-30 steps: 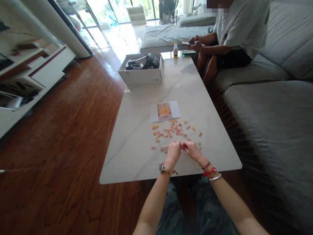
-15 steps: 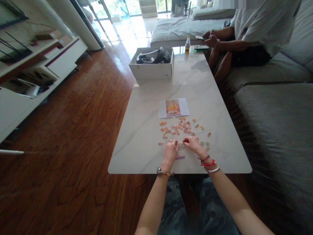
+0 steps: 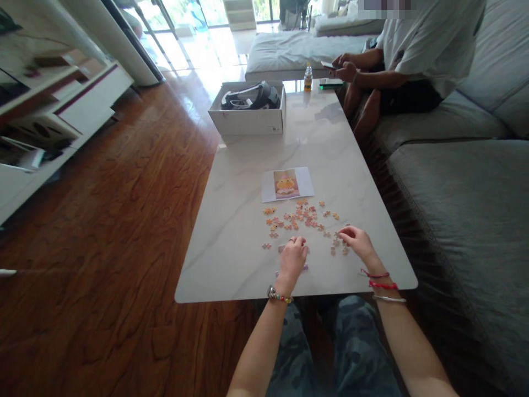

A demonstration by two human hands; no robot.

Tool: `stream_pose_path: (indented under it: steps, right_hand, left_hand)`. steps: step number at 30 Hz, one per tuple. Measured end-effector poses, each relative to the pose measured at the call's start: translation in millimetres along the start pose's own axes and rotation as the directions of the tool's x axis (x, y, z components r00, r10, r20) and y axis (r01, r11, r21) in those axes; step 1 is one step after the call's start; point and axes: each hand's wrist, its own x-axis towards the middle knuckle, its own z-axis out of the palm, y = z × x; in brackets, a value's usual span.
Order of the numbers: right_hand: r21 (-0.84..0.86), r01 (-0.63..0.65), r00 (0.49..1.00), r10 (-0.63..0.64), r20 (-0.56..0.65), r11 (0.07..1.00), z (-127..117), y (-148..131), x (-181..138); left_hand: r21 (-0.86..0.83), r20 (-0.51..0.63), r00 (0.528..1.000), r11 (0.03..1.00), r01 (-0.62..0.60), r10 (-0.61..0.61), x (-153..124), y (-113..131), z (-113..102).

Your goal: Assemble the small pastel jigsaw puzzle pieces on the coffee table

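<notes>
Several small orange and pink puzzle pieces (image 3: 298, 218) lie scattered on the white marble table (image 3: 231, 242), below a printed picture sheet (image 3: 287, 184). My left hand (image 3: 292, 256) rests near the table's front edge with fingers curled over a joined strip of pieces. My right hand (image 3: 359, 243) is out to the right, fingertips pinched at the loose pieces (image 3: 339, 242) there; what it holds is too small to make out.
A white box (image 3: 248, 116) with a black headset stands at the table's far end, beside a small bottle (image 3: 308, 77). A person in a white shirt (image 3: 417, 38) sits on the grey sofa (image 3: 463, 187) holding a phone. Wooden floor lies left.
My hands, joined together a second ago, have parted. My right hand moved right to the loose pieces; my left hand stayed on the joined pieces.
</notes>
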Motion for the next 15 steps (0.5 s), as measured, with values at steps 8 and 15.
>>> stream_pose_path:
  steps: [8,15]
  right_hand:
    - [0.211,-0.119,0.986,0.14,-0.086,0.97,-12,21,-22]
    - [0.134,-0.08,0.977,0.051,0.208,0.988,52,-9,-20]
  left_hand:
    - [0.025,0.102,0.981,0.986,-0.167,0.164,18,47,20]
    - [0.046,-0.013,0.994,0.993,0.106,-0.106,10,0,-1]
